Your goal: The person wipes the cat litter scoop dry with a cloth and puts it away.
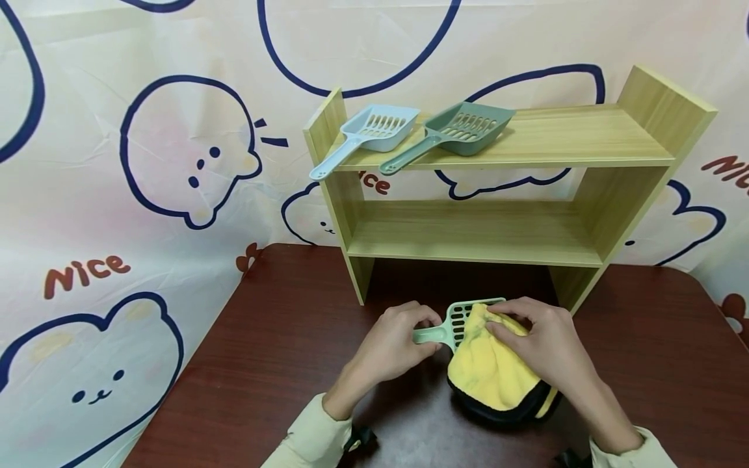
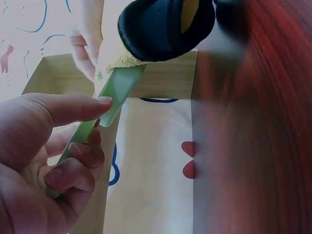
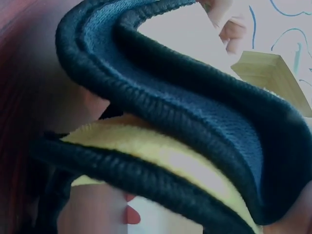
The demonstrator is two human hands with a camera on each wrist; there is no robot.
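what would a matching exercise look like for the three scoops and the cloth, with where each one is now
1. blue scoop
2. dark green scoop
3. pale green scoop
4. cloth

A. held by the right hand
B. on the top shelf, nearer its middle
C. held by the left hand
D. on the top shelf, toward its left end

Pairs: 1-D, 2-B, 3-C, 4-A

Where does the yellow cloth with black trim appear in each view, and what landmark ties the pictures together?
Head: yellow cloth with black trim lies right of centre, low, under the right hand.
Left wrist: top centre, black trim prominent.
Right wrist: spread across most of the frame.
Shared landmark: the wooden shelf, upper right in the right wrist view.
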